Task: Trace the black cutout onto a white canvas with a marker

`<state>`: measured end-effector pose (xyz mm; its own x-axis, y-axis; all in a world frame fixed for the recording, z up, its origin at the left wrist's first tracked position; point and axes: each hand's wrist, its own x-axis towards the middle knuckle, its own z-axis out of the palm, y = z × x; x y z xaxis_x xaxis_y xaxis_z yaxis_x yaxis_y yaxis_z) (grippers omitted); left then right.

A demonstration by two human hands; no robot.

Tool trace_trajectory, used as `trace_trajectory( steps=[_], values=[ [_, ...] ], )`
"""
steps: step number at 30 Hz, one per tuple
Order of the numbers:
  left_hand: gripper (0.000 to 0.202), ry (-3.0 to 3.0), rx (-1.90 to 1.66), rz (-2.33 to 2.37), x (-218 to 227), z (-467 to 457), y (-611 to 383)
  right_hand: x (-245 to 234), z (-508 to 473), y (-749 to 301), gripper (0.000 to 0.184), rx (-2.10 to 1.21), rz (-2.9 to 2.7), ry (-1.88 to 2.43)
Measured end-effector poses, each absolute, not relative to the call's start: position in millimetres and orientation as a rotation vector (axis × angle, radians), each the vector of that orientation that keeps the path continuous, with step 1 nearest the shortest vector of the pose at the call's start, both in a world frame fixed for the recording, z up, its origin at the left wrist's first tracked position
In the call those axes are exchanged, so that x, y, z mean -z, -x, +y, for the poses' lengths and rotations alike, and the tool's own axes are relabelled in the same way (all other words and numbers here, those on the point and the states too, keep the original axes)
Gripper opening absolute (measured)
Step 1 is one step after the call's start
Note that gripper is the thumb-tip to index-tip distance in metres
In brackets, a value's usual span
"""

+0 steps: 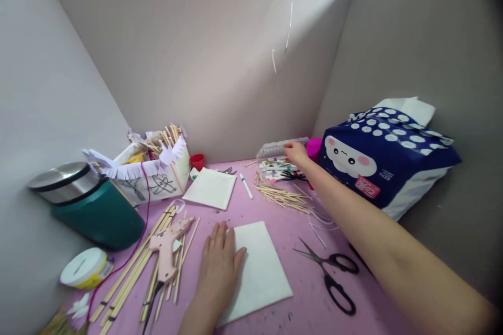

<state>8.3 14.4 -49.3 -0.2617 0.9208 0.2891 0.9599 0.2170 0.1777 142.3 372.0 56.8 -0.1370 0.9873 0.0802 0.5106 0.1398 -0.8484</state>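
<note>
My left hand [220,264] lies flat with its fingers stretched out, pressing on the left edge of a white square sheet [261,267]. At the back right, my right hand [295,153] reaches over a pile of white markers [275,170] beside a clear plastic case [271,148]. Its fingers are drawn together; what they hold, if anything, is too small to make out. One white marker with a green end [247,187] lies apart, left of the pile. Black-handled scissors [328,269] rest spread on the table, right of the sheet.
A pink glue gun [167,248] lies on bundled wooden sticks [129,277] at left. Behind stand a green flask [98,214] and a decorated white box [151,180]. Short sticks [283,197] lie near the markers. A blue tissue pack [377,152] stands right, and grey panels [204,63] enclose the table.
</note>
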Motion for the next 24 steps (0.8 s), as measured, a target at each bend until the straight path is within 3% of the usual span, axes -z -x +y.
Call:
trace_trajectory(
  steps=[12, 17, 24],
  values=[
    [0.054, 1.811, 0.538, -2.349, 57.6, 16.0, -5.0, -16.2, 343.4, -147.2, 0.031, -1.016, -1.674, 1.438],
    [0.052, 1.801, 0.485, -2.329, 57.5, 15.1, -5.1, -5.8, 352.3, -144.1, 0.034, -0.863, -1.843, 1.487],
    [0.052, 1.800, 0.494, -2.327, 59.7, 14.6, -4.9, -37.3, 384.1, -135.1, 0.032, -0.554, -2.227, 1.309]
  ],
)
